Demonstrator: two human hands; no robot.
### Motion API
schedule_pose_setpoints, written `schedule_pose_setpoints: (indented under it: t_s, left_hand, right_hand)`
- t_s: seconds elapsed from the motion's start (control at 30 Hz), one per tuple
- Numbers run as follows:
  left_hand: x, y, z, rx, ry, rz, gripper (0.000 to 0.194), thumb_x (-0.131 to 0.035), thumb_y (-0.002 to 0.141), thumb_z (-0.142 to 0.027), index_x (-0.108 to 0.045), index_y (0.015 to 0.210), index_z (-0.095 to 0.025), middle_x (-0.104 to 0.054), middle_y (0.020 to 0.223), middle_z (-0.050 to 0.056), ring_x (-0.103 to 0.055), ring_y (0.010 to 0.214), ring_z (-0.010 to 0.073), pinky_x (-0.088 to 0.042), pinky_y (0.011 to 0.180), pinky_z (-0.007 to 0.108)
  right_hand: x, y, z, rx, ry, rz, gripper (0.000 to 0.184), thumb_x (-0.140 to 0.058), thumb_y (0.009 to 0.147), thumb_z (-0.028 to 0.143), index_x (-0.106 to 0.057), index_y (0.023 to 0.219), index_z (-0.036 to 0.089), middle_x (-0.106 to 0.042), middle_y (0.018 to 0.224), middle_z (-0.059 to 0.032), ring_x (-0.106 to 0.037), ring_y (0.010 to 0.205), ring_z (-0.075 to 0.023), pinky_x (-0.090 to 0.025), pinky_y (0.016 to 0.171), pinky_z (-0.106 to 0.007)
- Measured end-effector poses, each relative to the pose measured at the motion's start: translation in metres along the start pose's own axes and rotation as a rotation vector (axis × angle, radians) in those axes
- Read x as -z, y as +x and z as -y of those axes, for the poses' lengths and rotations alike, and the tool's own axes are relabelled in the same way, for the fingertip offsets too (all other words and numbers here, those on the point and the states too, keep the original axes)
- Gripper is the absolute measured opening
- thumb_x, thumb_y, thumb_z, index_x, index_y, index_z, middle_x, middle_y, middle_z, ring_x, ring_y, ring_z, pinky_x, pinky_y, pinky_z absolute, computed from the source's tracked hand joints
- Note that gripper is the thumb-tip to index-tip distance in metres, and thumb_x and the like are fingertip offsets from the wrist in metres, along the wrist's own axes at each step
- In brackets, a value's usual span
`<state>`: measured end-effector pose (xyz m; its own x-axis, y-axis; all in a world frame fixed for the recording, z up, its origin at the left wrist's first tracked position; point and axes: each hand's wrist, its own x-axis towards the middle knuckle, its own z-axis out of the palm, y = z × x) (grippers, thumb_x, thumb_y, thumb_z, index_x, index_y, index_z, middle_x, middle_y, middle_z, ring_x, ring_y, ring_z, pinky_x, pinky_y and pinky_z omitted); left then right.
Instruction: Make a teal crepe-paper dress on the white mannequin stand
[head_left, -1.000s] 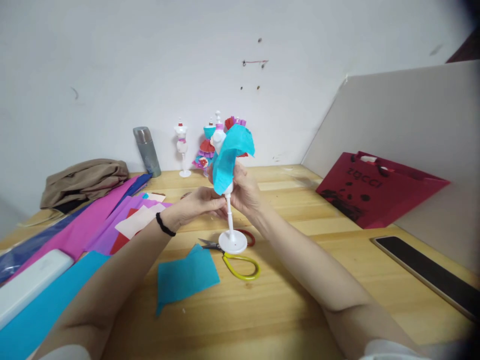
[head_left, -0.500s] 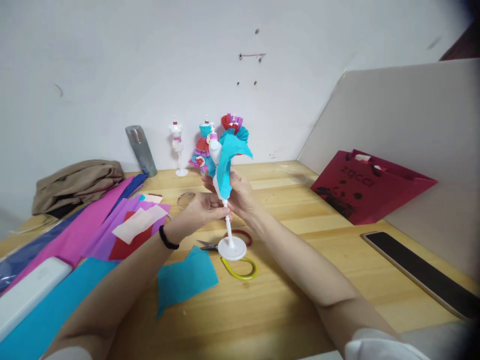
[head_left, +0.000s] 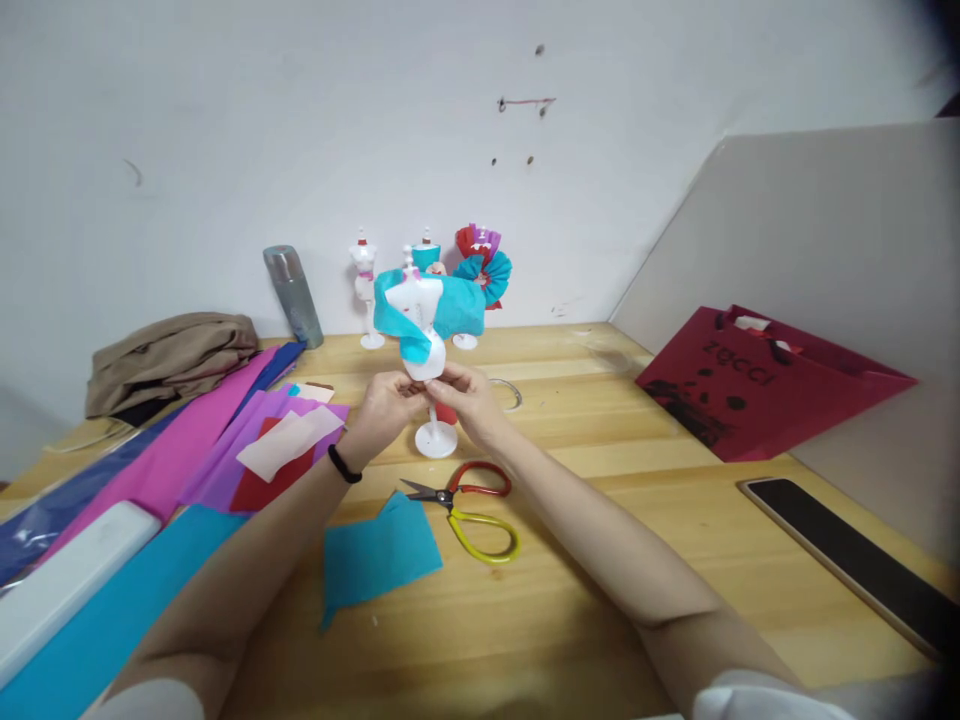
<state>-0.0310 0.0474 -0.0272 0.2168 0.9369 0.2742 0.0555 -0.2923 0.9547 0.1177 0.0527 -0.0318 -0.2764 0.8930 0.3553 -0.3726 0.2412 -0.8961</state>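
Our left hand (head_left: pixel 385 408) and right hand (head_left: pixel 471 398) grasp the white mannequin (head_left: pixel 424 308) between fingertips below its hips, forearms converging from both sides. We hold it upright over the table (head_left: pixel 585 620), apart from the back edge, blue cloth (head_left: pixel 463 306) draped about its torso. A wide stretch of wood separates our right forearm from the phone (head_left: pixel 840 560). The red bag (head_left: pixel 787 385) seems to read "ZQCCI".

Widest lane: bare counter (head_left: pixel 592 400) between right hand (head_left: pixel 474 400) and red bag (head_left: pixel 757 390); phone (head_left: pixel 844 560) bounds it nearer the person. Low front approach: scissors (head_left: pixel 448 497), teal scrap (head_left: pixel 384 555) in the way. Behind held mannequin (head_left: pixel 418 298): three more mannequins (head_left: pixel 426 255), then wall (head_left: pixel 360 130). Left: fabric pile (head_left: pixel 217 455) crowds the forearm.
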Motion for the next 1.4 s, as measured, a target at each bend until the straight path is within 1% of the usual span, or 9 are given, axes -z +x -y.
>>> schedule_pose_setpoints:
  t_s: [0.1, 0.23, 0.33, 0.43, 0.53, 0.8, 1.1, 1.3, 1.4]
  left_hand:
    - [0.006, 0.003, 0.003, 0.015, 0.076, 0.071, 0.027, -0.083, 0.069, -0.041, -0.076, 0.073, -0.015, -0.077, 0.073, 0.006, -0.071, 0.075, 0.0215, -0.055, 0.074, 0.032]
    - [0.027, 0.009, -0.006, 0.061, 0.261, 0.278, 0.017, -0.082, 0.064, -0.030, -0.078, 0.071, -0.016, -0.075, 0.068, 0.003, -0.068, 0.068, 0.0182, -0.053, 0.069, 0.028]
    - [0.045, 0.010, -0.018, 0.085, 0.354, 0.217, 0.012, -0.076, 0.067, -0.028, -0.076, 0.068, -0.017, -0.071, 0.059, 0.001, -0.061, 0.055, 0.0143, -0.046, 0.055, 0.025]
    - [0.052, 0.009, -0.029, 0.050, 0.305, -0.034, 0.014, -0.073, 0.071, -0.030, -0.073, 0.069, -0.016, -0.068, 0.058, 0.000, -0.060, 0.054, 0.0138, -0.046, 0.054, 0.025]
    - [0.048, 0.008, -0.033, 0.003, 0.194, -0.124, 0.019, -0.077, 0.070, -0.034, -0.072, 0.069, -0.016, -0.069, 0.060, 0.002, -0.063, 0.058, 0.0149, -0.051, 0.060, 0.027]
    - [0.033, 0.008, -0.023, -0.059, -0.107, -0.018, 0.040, -0.083, 0.073, -0.047, -0.074, 0.094, -0.015, -0.077, 0.090, 0.008, -0.069, 0.076, 0.0185, -0.055, 0.074, 0.032]
    - [0.019, 0.009, -0.016, -0.112, -0.210, -0.062, 0.040, -0.087, 0.068, -0.045, -0.072, 0.090, -0.015, -0.078, 0.094, 0.007, -0.069, 0.087, 0.0199, -0.053, 0.086, 0.032]
    - [0.009, 0.006, -0.017, -0.082, -0.309, -0.141, 0.041, -0.086, 0.069, -0.050, -0.070, 0.084, -0.015, -0.074, 0.079, 0.003, -0.066, 0.074, 0.0160, -0.050, 0.073, 0.027]
    - [0.007, 0.004, -0.019, -0.083, -0.321, -0.154, 0.038, -0.086, 0.071, -0.047, -0.070, 0.083, -0.015, -0.073, 0.077, 0.002, -0.064, 0.071, 0.0147, -0.049, 0.071, 0.026]
  right_hand:
    - [-0.001, 0.001, -0.005, -0.017, -0.022, -0.060, 0.035, -0.088, 0.063, 0.044, -0.080, 0.087, 0.021, -0.080, 0.088, -0.0031, -0.072, 0.084, -0.0207, -0.055, 0.088, -0.037]
    - [-0.003, 0.000, -0.013, -0.060, -0.029, -0.143, 0.036, -0.087, 0.061, 0.048, -0.079, 0.083, 0.021, -0.080, 0.085, -0.0028, -0.069, 0.080, -0.0200, -0.054, 0.084, -0.036]
    - [-0.005, -0.003, -0.018, -0.089, -0.022, -0.160, 0.035, -0.084, 0.066, 0.048, -0.079, 0.085, 0.020, -0.079, 0.087, -0.0041, -0.065, 0.076, -0.0181, -0.052, 0.083, -0.035]
    - [-0.006, -0.006, -0.019, -0.110, -0.023, -0.174, 0.033, -0.083, 0.067, 0.045, -0.080, 0.087, 0.020, -0.078, 0.086, -0.0036, -0.061, 0.073, -0.0166, -0.049, 0.079, -0.034]
    - [-0.008, -0.007, -0.019, -0.119, -0.029, -0.178, 0.031, -0.084, 0.065, 0.044, -0.080, 0.086, 0.022, -0.077, 0.083, -0.0022, -0.061, 0.074, -0.0176, -0.048, 0.077, -0.033]
    - [-0.011, -0.007, -0.020, -0.106, -0.027, -0.156, 0.031, -0.084, 0.065, 0.043, -0.079, 0.088, 0.023, -0.078, 0.088, -0.0022, -0.065, 0.083, -0.0194, -0.049, 0.079, -0.033]
    - [-0.013, -0.012, -0.030, -0.101, -0.065, -0.113, 0.034, -0.084, 0.067, 0.045, -0.078, 0.091, 0.021, -0.077, 0.088, -0.0024, -0.064, 0.079, -0.0174, -0.049, 0.076, -0.031]
    - [-0.013, -0.010, -0.033, -0.062, -0.183, -0.092, 0.033, -0.080, 0.068, 0.043, -0.078, 0.092, 0.020, -0.076, 0.086, -0.0026, -0.063, 0.077, -0.0183, -0.049, 0.076, -0.032]
    - [-0.009, -0.008, -0.023, -0.059, -0.306, -0.021, 0.036, -0.073, 0.072, 0.045, -0.077, 0.095, 0.018, -0.075, 0.085, -0.0036, -0.062, 0.076, -0.0187, -0.047, 0.072, -0.032]
